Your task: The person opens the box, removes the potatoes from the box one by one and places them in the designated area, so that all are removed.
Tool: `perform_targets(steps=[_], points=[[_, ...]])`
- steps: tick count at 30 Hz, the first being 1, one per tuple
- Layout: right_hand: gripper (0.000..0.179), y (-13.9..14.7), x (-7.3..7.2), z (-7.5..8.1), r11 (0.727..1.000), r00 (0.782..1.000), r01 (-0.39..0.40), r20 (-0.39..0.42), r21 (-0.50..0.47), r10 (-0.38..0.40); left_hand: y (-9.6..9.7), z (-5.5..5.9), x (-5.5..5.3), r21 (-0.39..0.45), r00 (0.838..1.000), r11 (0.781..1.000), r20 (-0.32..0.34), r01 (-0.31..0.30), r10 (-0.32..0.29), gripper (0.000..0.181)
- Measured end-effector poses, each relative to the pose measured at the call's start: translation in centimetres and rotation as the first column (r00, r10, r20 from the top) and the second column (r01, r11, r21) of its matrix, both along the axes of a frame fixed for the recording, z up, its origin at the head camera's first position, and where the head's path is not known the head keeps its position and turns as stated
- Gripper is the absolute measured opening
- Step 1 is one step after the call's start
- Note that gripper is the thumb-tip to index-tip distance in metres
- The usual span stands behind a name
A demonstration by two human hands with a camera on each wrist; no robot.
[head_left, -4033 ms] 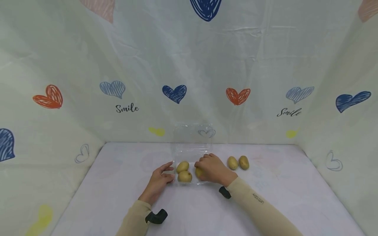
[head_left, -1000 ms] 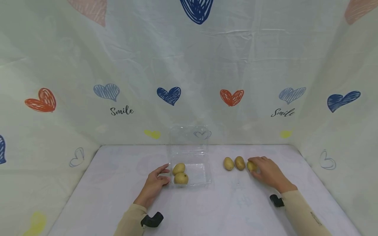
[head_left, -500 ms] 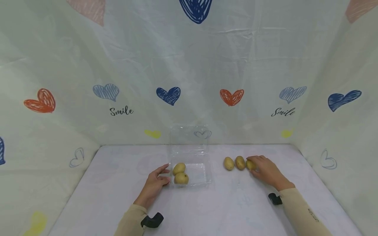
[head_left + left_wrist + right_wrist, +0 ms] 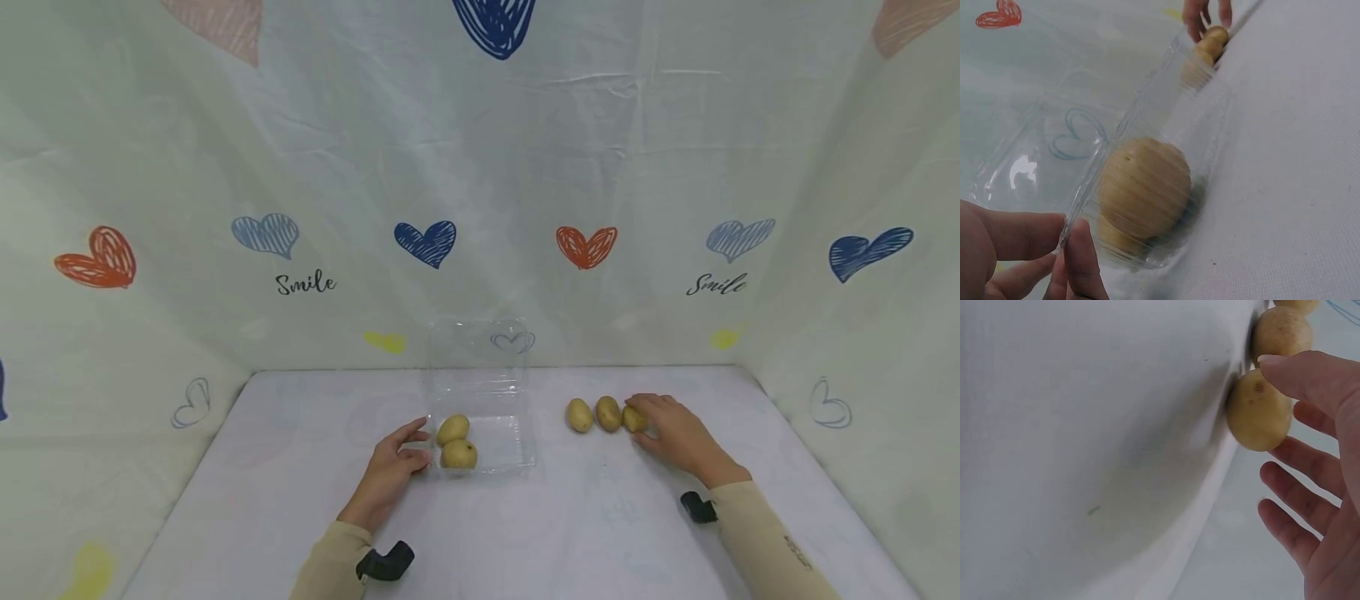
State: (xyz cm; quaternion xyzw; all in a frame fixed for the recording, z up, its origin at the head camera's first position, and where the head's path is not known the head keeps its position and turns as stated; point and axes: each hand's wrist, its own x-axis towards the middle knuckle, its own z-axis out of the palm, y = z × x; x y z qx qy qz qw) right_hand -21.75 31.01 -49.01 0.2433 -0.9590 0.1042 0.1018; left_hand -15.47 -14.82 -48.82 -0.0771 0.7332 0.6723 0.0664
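My left hand (image 4: 384, 477) pinches the left rim of a clear plastic clamshell container (image 4: 502, 442) between thumb and fingers, as the left wrist view shows closely. Its lid (image 4: 476, 346) stands raised at the back. Inside, on the left, one potato (image 4: 453, 429) lies behind another potato (image 4: 459, 456). To the right of the box, my right hand (image 4: 681, 437) holds a potato (image 4: 634, 418) between thumb and forefinger on the table; the other fingers are spread apart in the right wrist view. This potato sits against a second potato (image 4: 608, 413), with a third potato (image 4: 579, 415) beside that.
A white cloth covers the table (image 4: 540, 533). Behind it and at both sides hangs a pale curtain (image 4: 510, 167) printed with hearts and "Smile". Black camera mounts (image 4: 386, 561) sit at both wrists.
Four seconds ago my right hand held a potato in the container; it moved right and set it at the row's end. Lately that potato has shifted slightly left. My left hand stays at the rim.
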Motion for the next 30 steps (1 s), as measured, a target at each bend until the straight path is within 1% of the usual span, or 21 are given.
perform_targets(steps=[4, 8, 11, 15, 18, 20, 24, 27, 30], points=[[0.051, -0.3, 0.5, 0.7, 1.000, 1.000, 0.011, -0.004, -0.007, -0.011, 0.0, 0.0, 0.0, -0.001, 1.000, 1.000, 0.000, 0.004, -0.004, 0.063], [0.049, -1.0, 1.1, 1.6, 1.000, 1.000, 0.002, -0.028, -0.017, -0.002, 0.0, -0.1, 0.0, -0.002, 1.000, 1.000, 0.001, 0.003, -0.003, 0.063], [0.049, -1.8, 1.6, 2.2, 0.999, 0.998, -0.030, -0.065, -0.022, 0.028, 0.1, 0.0, 0.0, 0.005, 1.000, 1.000, -0.002, -0.002, 0.002, 0.063], [0.052, -3.2, 2.1, 3.1, 0.995, 0.988, -0.098, -0.125, -0.031, 0.094, 0.1, 0.0, 0.0, 0.011, 1.000, 1.000, -0.004, -0.003, 0.003, 0.063], [0.053, -4.4, 2.4, 3.5, 0.990, 0.981, -0.137, -0.144, -0.029, 0.131, 0.1, 0.0, 0.0, 0.015, 1.000, 1.000, -0.005, -0.001, 0.002, 0.063], [0.051, -5.3, 2.6, 3.8, 0.988, 0.979, -0.154, -0.140, -0.024, 0.149, 0.1, 0.0, 0.0, 0.020, 1.000, 1.000, -0.006, -0.001, 0.001, 0.063], [0.051, -7.1, 2.9, 4.0, 0.976, 0.961, -0.216, -0.183, -0.016, 0.209, 0.1, 0.0, 0.0, 0.022, 1.000, 1.000, -0.007, 0.000, 0.000, 0.063], [0.053, -8.4, 3.0, 3.9, 0.959, 0.935, -0.282, -0.231, -0.015, 0.271, 0.1, 0.0, 0.0, 0.021, 1.000, 1.000, -0.005, 0.000, 0.000, 0.064], [0.056, -9.7, 3.0, 3.9, 0.940, 0.908, -0.342, -0.262, -0.006, 0.328, 0.1, 0.0, 0.0, 0.012, 1.000, 1.000, -0.003, -0.002, 0.002, 0.064]])
